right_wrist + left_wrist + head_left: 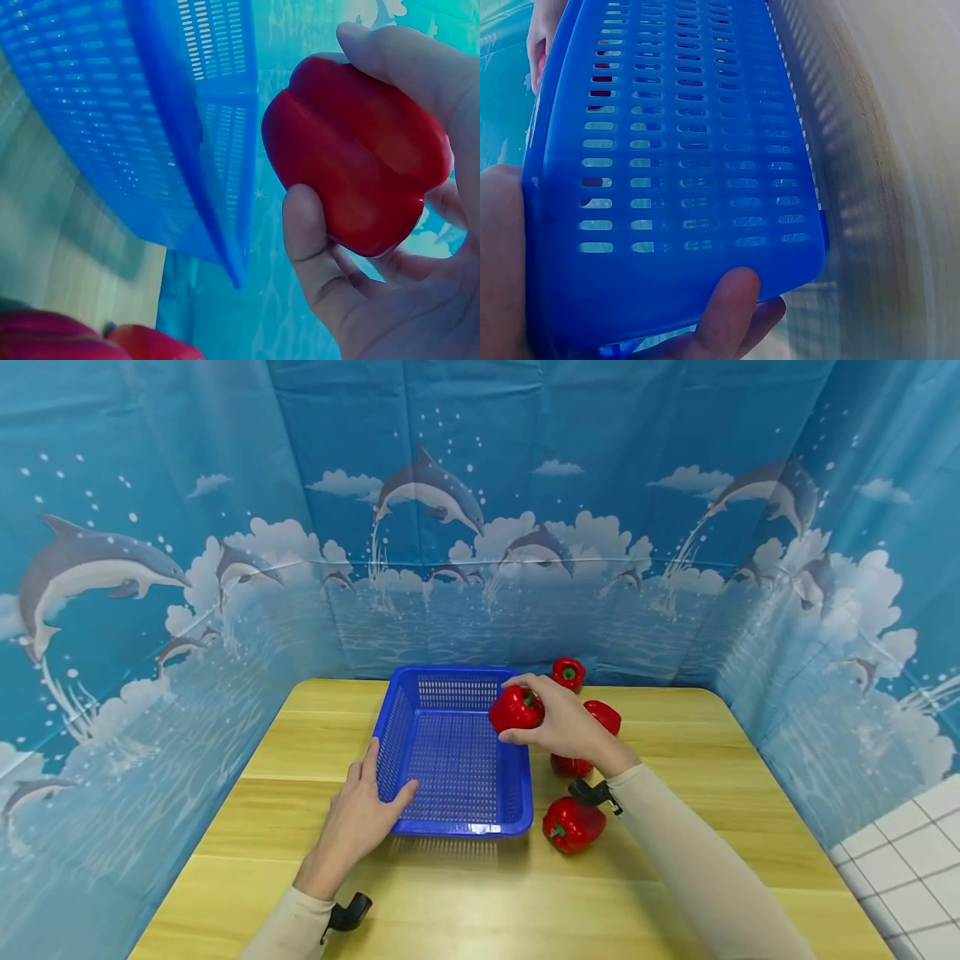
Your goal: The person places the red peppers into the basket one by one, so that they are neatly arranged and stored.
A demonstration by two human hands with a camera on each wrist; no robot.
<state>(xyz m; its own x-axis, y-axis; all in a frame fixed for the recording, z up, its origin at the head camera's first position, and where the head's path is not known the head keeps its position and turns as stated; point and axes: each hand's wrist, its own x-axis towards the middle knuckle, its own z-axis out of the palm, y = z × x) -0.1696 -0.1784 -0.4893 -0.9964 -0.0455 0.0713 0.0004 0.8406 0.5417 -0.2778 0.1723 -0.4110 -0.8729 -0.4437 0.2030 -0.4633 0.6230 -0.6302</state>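
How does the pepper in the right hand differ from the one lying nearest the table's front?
The held pepper is in the right hand, off the table; the front pepper lies on the table. In the head view, the held pepper's stem sits rightward, the front pepper's leftward. Both are red with green stems.

PLACE: curtained-off workspace | dolphin-print curtain (pixel 480 527) | wood-grain table (pixel 675 768) | white tiles (pixel 911 852), probably floor
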